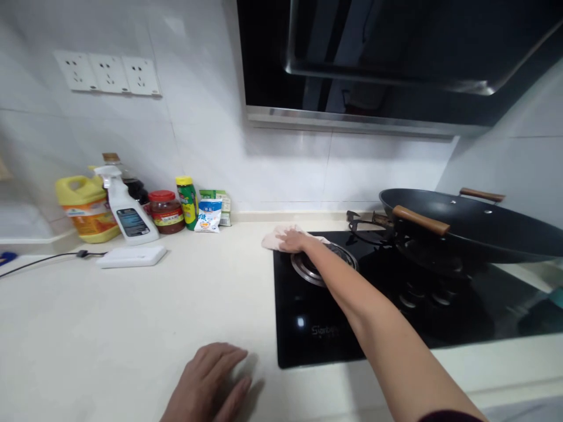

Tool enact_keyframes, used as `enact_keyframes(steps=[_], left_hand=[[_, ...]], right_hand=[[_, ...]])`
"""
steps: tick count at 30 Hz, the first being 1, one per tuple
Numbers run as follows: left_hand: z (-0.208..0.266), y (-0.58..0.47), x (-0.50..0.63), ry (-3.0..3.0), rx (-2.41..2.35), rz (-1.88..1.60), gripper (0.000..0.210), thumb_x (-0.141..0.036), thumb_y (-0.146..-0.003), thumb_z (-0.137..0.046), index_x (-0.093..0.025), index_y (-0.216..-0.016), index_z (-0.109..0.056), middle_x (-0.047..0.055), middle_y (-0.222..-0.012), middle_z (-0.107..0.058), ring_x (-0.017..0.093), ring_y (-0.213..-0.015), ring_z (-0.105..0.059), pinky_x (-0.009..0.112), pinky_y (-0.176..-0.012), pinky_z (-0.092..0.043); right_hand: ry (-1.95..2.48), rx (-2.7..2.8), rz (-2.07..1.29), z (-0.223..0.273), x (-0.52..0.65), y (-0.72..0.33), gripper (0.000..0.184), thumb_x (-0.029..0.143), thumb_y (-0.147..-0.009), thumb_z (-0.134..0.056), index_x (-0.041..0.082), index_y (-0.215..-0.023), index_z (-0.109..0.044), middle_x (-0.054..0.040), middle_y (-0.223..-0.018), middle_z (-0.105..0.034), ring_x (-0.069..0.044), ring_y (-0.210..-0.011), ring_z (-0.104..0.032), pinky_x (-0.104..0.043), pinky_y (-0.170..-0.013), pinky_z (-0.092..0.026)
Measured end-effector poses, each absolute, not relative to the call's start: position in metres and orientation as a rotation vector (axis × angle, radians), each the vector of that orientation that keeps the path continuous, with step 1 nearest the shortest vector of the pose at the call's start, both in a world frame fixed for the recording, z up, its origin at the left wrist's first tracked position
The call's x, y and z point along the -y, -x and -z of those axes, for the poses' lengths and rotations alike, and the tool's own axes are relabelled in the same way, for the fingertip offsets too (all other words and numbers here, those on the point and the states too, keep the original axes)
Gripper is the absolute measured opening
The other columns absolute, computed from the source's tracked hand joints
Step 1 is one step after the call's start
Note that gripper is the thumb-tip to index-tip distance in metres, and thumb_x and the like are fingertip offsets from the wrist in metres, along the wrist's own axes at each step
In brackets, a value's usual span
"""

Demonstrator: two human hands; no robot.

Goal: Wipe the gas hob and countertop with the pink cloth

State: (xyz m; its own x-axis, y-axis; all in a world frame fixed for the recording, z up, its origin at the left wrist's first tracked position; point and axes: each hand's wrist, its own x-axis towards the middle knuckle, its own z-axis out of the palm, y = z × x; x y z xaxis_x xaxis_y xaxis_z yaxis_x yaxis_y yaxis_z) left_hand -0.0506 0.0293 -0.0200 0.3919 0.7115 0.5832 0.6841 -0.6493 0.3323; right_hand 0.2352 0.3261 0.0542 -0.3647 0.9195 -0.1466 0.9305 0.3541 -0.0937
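Observation:
My right hand is pressed down on a pale pink cloth at the back left corner of the black glass gas stove. Cloth shows on both sides of the hand, partly on the white counter and partly on the glass. Just in front of it is the left burner with its metal ring, partly covered by my forearm. My left hand is at the counter's front, left of the stove, thumb apart from the fingers and nothing in it.
A large black wok with wooden handles sits on the right burner. A pot stand lies behind. Along the wall stand a yellow jug, spray bottle, red-lidded jar, green bottle and packets. A range hood hangs above.

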Motion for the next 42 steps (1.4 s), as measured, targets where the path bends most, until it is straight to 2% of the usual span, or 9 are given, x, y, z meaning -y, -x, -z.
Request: enact_keyframes(steps=[5, 11, 14, 18, 24, 28, 34, 39, 42], left_hand=[[0.015, 0.045, -0.029, -2.492, -1.354, -1.121, 0.027, -0.049, -0.089, -0.062, -0.031, -0.106, -0.073, 0.007, -0.105, -0.074, 0.028, -0.098, -0.069, 0.041, -0.084, -0.06], [0.002, 0.039, -0.021, -2.37, -1.45, -1.082, 0.033, -0.052, -0.091, -0.058, -0.027, -0.105, -0.073, 0.007, -0.109, -0.073, 0.026, -0.102, -0.068, 0.042, -0.092, -0.057], [-0.001, 0.037, -0.021, -2.336, -1.451, -1.057, 0.037, -0.054, -0.091, -0.057, -0.025, -0.106, -0.073, 0.007, -0.11, -0.073, 0.027, -0.103, -0.067, 0.043, -0.095, -0.055], [-0.001, 0.037, -0.022, -2.295, -1.438, -1.042, 0.04, -0.055, -0.091, -0.056, -0.023, -0.109, -0.072, 0.008, -0.112, -0.072, 0.027, -0.106, -0.066, 0.043, -0.098, -0.052], [-0.004, 0.036, -0.023, -2.165, -1.431, -1.135, 0.045, -0.058, -0.088, -0.055, -0.022, -0.109, -0.072, 0.008, -0.114, -0.072, 0.026, -0.106, -0.067, 0.04, -0.097, -0.053], [-0.002, 0.039, -0.028, -2.006, -1.465, -1.281, 0.052, -0.063, -0.088, -0.047, -0.022, -0.11, -0.071, 0.007, -0.116, -0.072, 0.027, -0.11, -0.066, 0.041, -0.1, -0.052], [0.006, 0.047, -0.036, -1.79, -1.493, -1.309, 0.071, -0.07, -0.09, -0.037, -0.016, -0.129, -0.062, 0.014, -0.128, -0.067, 0.03, -0.123, -0.062, 0.046, -0.104, -0.049], [-0.001, 0.042, -0.028, -1.918, -1.526, -1.27, 0.062, -0.065, -0.089, -0.043, -0.018, -0.122, -0.066, 0.011, -0.132, -0.066, 0.029, -0.126, -0.058, 0.046, -0.111, -0.043], [-0.002, 0.04, -0.026, -1.976, -1.518, -1.248, 0.057, -0.063, -0.088, -0.048, -0.019, -0.12, -0.067, 0.01, -0.126, -0.068, 0.028, -0.117, -0.063, 0.044, -0.103, -0.05]], right_hand=[[-1.618, -2.62, 0.28, -0.055, -0.257, -0.203, 0.085, 0.075, -0.086, -0.048, 0.031, -0.158, -0.031, -0.0096, -0.168, -0.011, -0.038, -0.154, -0.007, -0.059, -0.12, -0.009], [-1.472, -2.815, 0.387, -0.048, -0.137, -0.22, 0.079, 0.074, -0.089, -0.047, 0.033, -0.156, -0.035, -0.0097, -0.168, -0.013, -0.035, -0.154, -0.003, -0.06, -0.12, -0.002], [-1.473, -2.94, 0.338, -0.042, -0.077, -0.237, 0.069, 0.067, -0.091, -0.051, 0.036, -0.152, -0.041, -0.0097, -0.166, -0.023, -0.036, -0.152, -0.015, -0.06, -0.118, -0.013], [-1.591, -3.086, 0.049, -0.028, -0.028, -0.242, 0.046, 0.051, -0.094, -0.057, 0.032, -0.137, -0.058, -0.0111, -0.143, -0.052, -0.031, -0.13, -0.044, -0.05, -0.106, -0.033], [-1.77, -3.202, -0.209, -0.01, 0.002, -0.215, 0.031, 0.036, -0.092, -0.063, 0.025, -0.121, -0.063, -0.0089, -0.11, -0.064, -0.026, -0.105, -0.052, -0.041, -0.096, -0.038], [-1.98, -3.299, 0.199, -0.019, 0.007, -0.189, 0.024, 0.034, -0.093, -0.058, 0.024, -0.114, -0.064, -0.0064, -0.109, -0.067, -0.023, -0.103, -0.056, -0.036, -0.091, -0.041], [-2.3, -3.057, 1.43, -0.043, -0.037, -0.189, 0.04, 0.044, -0.1, -0.038, 0.02, -0.119, -0.064, -0.005, -0.105, -0.072, -0.02, -0.095, -0.064, -0.032, -0.084, -0.049], [-2.665, -2.839, 0.873, -0.039, -0.075, -0.268, 0.026, 0.037, -0.093, -0.051, 0.021, -0.095, -0.071, -0.0054, -0.107, -0.069, -0.022, -0.106, -0.061, -0.035, -0.094, -0.046], [-2.87, -2.695, 0.669, -0.029, -0.074, -0.325, 0.023, 0.024, -0.088, -0.051, 0.019, -0.1, -0.069, -0.0088, -0.113, -0.064, -0.022, -0.108, -0.059, -0.037, -0.1, -0.043]])
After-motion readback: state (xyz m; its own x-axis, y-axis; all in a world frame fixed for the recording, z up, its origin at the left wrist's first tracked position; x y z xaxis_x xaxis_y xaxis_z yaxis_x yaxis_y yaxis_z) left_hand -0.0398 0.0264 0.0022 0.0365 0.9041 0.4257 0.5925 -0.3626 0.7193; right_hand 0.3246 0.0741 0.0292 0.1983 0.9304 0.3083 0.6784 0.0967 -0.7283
